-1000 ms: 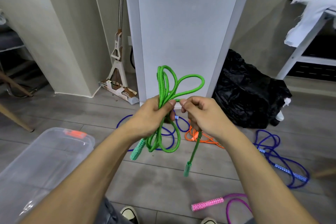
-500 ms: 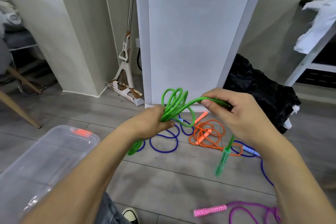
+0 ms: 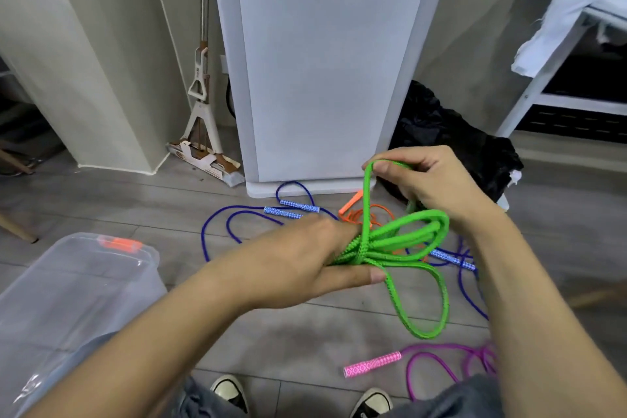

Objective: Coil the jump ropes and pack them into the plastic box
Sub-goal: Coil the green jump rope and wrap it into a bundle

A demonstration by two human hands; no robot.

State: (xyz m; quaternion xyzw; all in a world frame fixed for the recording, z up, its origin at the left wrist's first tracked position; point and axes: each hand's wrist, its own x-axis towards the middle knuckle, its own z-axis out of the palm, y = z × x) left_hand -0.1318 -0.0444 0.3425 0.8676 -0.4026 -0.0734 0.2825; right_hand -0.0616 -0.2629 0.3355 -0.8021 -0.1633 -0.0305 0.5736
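Observation:
My left hand grips the middle of a bundled green jump rope, its loops fanning out to the right and one long loop hanging down. My right hand pinches a strand of the same rope and holds it up above the bundle. The clear plastic box with an orange latch sits on the floor at lower left. On the floor beyond lie a blue rope, an orange rope, a second blue rope and a purple rope with a pink handle.
A white panel stands upright behind the ropes, with a mop to its left and a black bag to its right. A white rack with cloth is at far right. My shoes show at the bottom.
The green bundle has turned from upright to lying sideways, loops pointing right. My right hand has carried a strand up and over the bundle. The green handles are out of sight now.

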